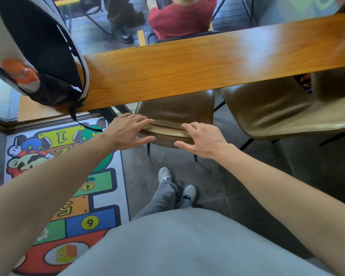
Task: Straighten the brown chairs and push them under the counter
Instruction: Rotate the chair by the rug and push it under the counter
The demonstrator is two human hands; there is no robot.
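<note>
Grey floor tiles [247, 186] below the fingers [145, 121], a hopscotch rug [72, 198] to their left; beyond them, perhaps window glass [94, 30].

The counter [207, 62] runs across right in front of you. One chair [175, 110] sits partly under it dead ahead, with a second chair [277, 108] just right of that. There's a backpack [38, 46] on the counter's left end and a floor mat [68, 186] below that end, on your side.

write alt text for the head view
The left hand and right hand rest on the backrest of a brown chair partly under a wooden counter. A second brown chair sits angled at right; a backpack lies on the counter.
</note>
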